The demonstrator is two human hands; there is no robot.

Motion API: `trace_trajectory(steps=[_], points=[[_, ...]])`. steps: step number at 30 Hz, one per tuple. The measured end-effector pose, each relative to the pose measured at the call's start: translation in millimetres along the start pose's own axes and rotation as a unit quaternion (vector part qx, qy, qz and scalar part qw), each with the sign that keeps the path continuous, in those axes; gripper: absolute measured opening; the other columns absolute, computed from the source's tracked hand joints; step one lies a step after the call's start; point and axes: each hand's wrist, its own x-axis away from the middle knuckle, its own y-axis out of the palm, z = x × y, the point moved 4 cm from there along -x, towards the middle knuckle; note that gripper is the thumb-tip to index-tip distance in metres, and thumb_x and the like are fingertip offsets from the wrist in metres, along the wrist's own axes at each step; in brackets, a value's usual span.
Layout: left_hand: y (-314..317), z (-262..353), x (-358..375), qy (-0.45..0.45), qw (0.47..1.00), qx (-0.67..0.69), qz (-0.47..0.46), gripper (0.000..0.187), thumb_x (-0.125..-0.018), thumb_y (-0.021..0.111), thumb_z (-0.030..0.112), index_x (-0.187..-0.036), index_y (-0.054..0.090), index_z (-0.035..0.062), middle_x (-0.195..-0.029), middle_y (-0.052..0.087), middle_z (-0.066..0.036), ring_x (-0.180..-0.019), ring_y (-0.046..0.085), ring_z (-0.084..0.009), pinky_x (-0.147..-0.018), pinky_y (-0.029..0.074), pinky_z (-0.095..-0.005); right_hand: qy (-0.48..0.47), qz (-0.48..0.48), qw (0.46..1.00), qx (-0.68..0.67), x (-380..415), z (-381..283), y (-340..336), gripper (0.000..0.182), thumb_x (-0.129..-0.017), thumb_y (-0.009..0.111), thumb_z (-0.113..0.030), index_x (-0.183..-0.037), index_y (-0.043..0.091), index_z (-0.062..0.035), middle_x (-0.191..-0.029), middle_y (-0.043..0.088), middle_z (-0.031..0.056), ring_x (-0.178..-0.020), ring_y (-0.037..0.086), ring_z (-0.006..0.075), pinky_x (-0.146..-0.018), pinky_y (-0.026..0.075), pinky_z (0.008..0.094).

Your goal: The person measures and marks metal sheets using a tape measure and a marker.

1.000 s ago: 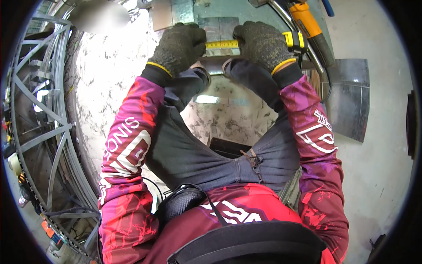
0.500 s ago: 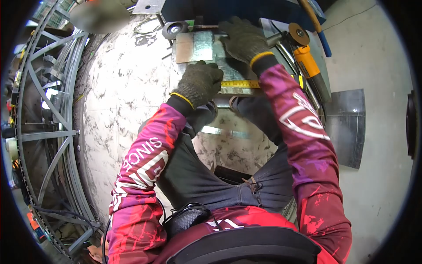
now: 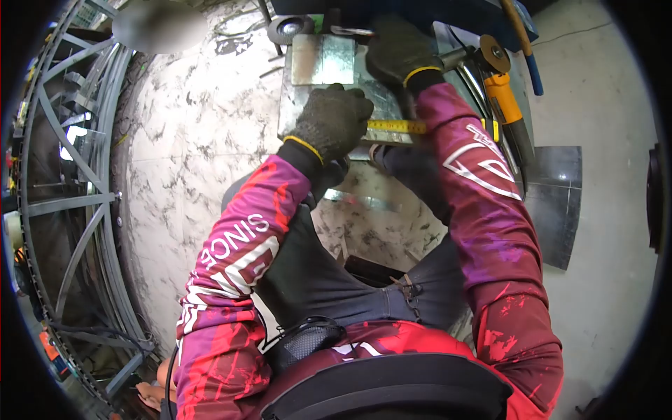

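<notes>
My left hand (image 3: 332, 120), in a dark knit glove with a yellow cuff edge, is closed at the left end of the extended yellow tape measure (image 3: 395, 127). The tape runs rightward along the near edge of a metal work plate (image 3: 291, 105) and passes under my right forearm. Just beyond my left fist, a square metal piece (image 3: 322, 60) lies on the plate. My right hand (image 3: 402, 52), gloved likewise, reaches to the far side, close to a dark blue box (image 3: 462, 26). Motion blur and shadow hide its fingers.
An orange angle grinder (image 3: 502, 98) with a brown disc lies at the right, beside a blue-ended handle (image 3: 533, 70). Another round disc (image 3: 289, 28) is at the far left of the plate. Dark sheets (image 3: 554, 210) rest on the right floor; metal framing (image 3: 73, 203) lines the left.
My right hand has shifted slightly farther out toward the blue box and blurs. My left hand stays at the tape's end. The whole view has shifted a little.
</notes>
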Motion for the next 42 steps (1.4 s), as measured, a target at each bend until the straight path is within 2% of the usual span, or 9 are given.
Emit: trace_trajectory(steps=[3,8,11,14,25,31,34,39,42], points=[[-1.3,0.4,-0.2,-0.008,1.0,0.015,-0.002,0.015,-0.084,0.069,0.023,-0.088,0.071,0.0088,-0.094,0.069,-0.013,-0.093,0.065,-0.0388,-0.084,0.052,-0.0521,-0.099,0.059,0.993,-0.035,0.9,51.0,20.4,0.03,-0.095,0.061,-0.026,-0.119,0.07,-0.0103,-0.117,0.074,0.0215,-0.112,0.07,0.0421,-0.1,0.054,0.0504],[0.3,-0.7,-3.6,-0.021,0.998,-0.012,-0.054,0.017,-0.086,0.069,0.024,-0.096,0.073,0.0115,-0.103,0.07,-0.01,-0.101,0.066,-0.0367,-0.09,0.053,-0.0507,-0.011,-0.078,0.995,-0.055,47.7,75.8,-16.2,0.047,-0.101,0.06,-0.041,-0.144,0.061,-0.0201,-0.143,0.065,0.0145,-0.131,0.063,0.0346,-0.111,0.048,0.0474],[-1.3,1.1,-3.5,-0.012,0.999,-0.006,-0.048,0.019,-0.086,0.072,0.025,-0.096,0.073,0.0087,-0.098,0.069,-0.012,-0.098,0.065,-0.0384,-0.09,0.052,-0.0505,-0.1,-0.071,0.992,0.034,54.6,79.3,-16.6,0.044,-0.101,0.058,-0.037,-0.141,0.063,-0.0177,-0.141,0.066,0.0158,-0.13,0.063,0.0356,-0.111,0.048,0.049],[-2.1,1.7,-2.9,-0.015,0.999,-0.008,-0.044,0.019,-0.086,0.072,0.024,-0.095,0.073,0.0081,-0.096,0.068,-0.013,-0.098,0.065,-0.038,-0.089,0.052,-0.0505,-0.027,-0.154,0.982,0.101,66.8,53.6,-42.2,0.041,-0.101,0.055,-0.031,-0.138,0.065,-0.0156,-0.139,0.066,0.0168,-0.13,0.063,0.0363,-0.111,0.048,0.0498],[-0.2,-2.9,-2.3,-0.008,0.999,0.003,-0.046,0.019,-0.086,0.069,0.027,-0.093,0.071,0.0101,-0.099,0.07,-0.012,-0.098,0.067,-0.0379,-0.087,0.052,-0.0521,-0.046,-0.132,0.986,0.093,80.9,40.8,-27.7,0.041,-0.105,0.053,-0.044,-0.134,0.063,-0.016,-0.128,0.071,0.0176,-0.118,0.068,0.0382,-0.101,0.052,0.0503],[0.2,-2.2,-1.7,0.001,0.999,0.013,-0.031,0.017,-0.085,0.071,0.024,-0.091,0.07,0.0076,-0.094,0.066,-0.014,-0.094,0.064,-0.0397,-0.085,0.051,-0.0514,-0.032,-0.115,0.991,0.062,73.8,46.3,-28.9,0.033,-0.102,0.063,-0.027,-0.129,0.066,-0.0086,-0.119,0.072,0.0228,-0.113,0.07,0.0394,-0.095,0.055,0.0489],[-0.9,-0.9,-2.0,0.003,1.0,0.008,-0.025,0.017,-0.085,0.071,0.023,-0.092,0.07,0.0077,-0.095,0.066,-0.014,-0.095,0.064,-0.039,-0.086,0.052,-0.0507,-0.041,-0.158,0.982,0.091,65.6,50.0,-37.6,0.043,-0.099,0.062,-0.024,-0.141,0.056,-0.0155,-0.14,0.064,0.0226,-0.127,0.064,0.0407,-0.1,0.054,0.0554],[-0.3,-1.5,-2.8,0.0,0.999,0.017,-0.031,0.017,-0.085,0.071,0.023,-0.093,0.071,0.0078,-0.095,0.066,-0.014,-0.097,0.065,-0.0381,-0.087,0.052,-0.0495,0.008,-0.081,0.997,0.009,84.4,51.2,-82.7,0.039,-0.095,0.062,-0.016,-0.131,0.06,-0.0015,-0.114,0.072,0.0299,-0.109,0.07,0.0454,-0.093,0.055,0.0531],[-0.9,-1.8,-2.9,-0.001,0.999,0.014,-0.035,0.017,-0.085,0.071,0.023,-0.093,0.07,0.0078,-0.094,0.066,-0.014,-0.097,0.065,-0.038,-0.087,0.052,-0.0493,-0.083,0.02,0.993,-0.084,118.9,56.5,-71.1,0.032,-0.095,0.064,-0.01,-0.126,0.065,-0.0025,-0.116,0.071,0.0231,-0.11,0.07,0.039,-0.094,0.056,0.0436]])
